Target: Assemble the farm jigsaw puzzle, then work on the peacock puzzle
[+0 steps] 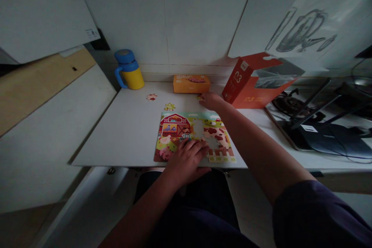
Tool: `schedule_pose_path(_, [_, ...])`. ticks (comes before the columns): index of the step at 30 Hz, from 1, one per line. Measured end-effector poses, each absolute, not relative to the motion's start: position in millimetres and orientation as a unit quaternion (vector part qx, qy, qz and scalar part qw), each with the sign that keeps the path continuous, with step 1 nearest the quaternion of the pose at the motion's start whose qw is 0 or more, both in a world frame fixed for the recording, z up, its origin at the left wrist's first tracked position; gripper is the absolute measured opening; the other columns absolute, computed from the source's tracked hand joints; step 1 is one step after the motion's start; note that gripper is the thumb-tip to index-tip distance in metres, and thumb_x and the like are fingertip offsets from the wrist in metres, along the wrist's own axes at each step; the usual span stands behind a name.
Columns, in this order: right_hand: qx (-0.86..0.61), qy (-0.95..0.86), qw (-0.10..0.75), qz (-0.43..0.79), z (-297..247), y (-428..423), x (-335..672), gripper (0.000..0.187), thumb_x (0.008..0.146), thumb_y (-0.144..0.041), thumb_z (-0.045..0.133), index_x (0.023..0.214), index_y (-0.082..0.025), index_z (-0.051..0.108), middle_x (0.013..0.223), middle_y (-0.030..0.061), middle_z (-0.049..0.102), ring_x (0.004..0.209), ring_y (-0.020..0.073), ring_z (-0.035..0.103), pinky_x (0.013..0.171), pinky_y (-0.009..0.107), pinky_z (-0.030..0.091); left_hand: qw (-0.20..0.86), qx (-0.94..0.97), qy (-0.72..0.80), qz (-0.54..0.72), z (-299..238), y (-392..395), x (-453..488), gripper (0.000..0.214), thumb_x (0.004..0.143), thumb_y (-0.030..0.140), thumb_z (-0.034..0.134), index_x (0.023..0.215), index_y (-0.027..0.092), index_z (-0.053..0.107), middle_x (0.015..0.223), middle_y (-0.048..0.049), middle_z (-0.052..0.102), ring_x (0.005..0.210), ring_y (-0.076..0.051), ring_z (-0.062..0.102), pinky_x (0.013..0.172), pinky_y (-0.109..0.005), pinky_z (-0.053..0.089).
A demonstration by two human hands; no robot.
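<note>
A colourful farm jigsaw puzzle (193,131) lies on the white table (130,124) in front of me, with a gap near its middle. My left hand (187,161) rests flat on its lower part, fingers spread. My right hand (210,100) reaches past the puzzle's far edge, fingers curled over a small loose piece (199,97) beside the red box. Two more loose pieces lie apart on the table, a yellow-green piece (169,106) and a red-and-white piece (151,97).
A small orange box (191,83) and a blue-and-yellow mug (128,69) stand by the wall. A large red box (255,81) lies tilted at the right. Beyond it are a gas stove (290,104) and dark items. White and wooden boards (43,97) lean at left.
</note>
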State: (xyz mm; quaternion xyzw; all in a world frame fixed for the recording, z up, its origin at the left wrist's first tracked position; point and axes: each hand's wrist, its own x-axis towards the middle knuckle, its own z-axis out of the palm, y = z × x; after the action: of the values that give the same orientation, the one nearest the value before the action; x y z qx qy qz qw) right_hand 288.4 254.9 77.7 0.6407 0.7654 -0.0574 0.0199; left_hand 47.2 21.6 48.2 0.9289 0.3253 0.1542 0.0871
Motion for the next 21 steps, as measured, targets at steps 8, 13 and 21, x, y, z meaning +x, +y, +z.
schedule_pose_path(8, [0.627, 0.773, -0.040, -0.081, 78.0, 252.6, 299.5, 0.031, 0.098, -0.034, 0.071, 0.122, -0.015, 0.072, 0.121, 0.0150, 0.078, 0.107, 0.0244, 0.071, 0.092, 0.031, 0.050, 0.090, 0.927, 0.322, 0.171, 47.8, 21.1, 47.0, 0.068, 0.094, 0.055, 0.077, 0.150, 0.023, 0.058, 0.157, -0.0080, 0.060, 0.143, -0.029, 0.053, 0.127, -0.054, 0.035])
schedule_pose_path(13, [0.636, 0.759, -0.072, -0.117, 76.7, 246.5, 306.2, 0.069, 0.088, -0.037, 0.085, 0.144, -0.010, 0.056, 0.114, 0.0140, 0.079, 0.092, 0.0212, 0.072, 0.079, 0.029, 0.050, 0.100, 0.921, 0.325, 0.187, 45.9, 21.0, 47.6, 0.071, 0.090, 0.053, 0.083, 0.149, 0.022, 0.059, 0.153, -0.0095, 0.063, 0.141, -0.030, 0.055, 0.126, -0.054, 0.038])
schedule_pose_path(21, [0.587, 0.791, -0.095, -0.143, 90.7, 222.7, 290.6, 0.021, 0.100, -0.030, 0.068, 0.112, -0.016, 0.078, 0.103, 0.0085, 0.081, 0.087, 0.0184, 0.071, 0.077, 0.027, 0.046, 0.163, 0.891, 0.335, 0.258, 47.4, 23.8, 45.5, 0.081, 0.084, 0.055, 0.088, 0.149, 0.021, 0.053, 0.149, -0.0127, 0.064, 0.138, -0.031, 0.059, 0.123, -0.051, 0.046])
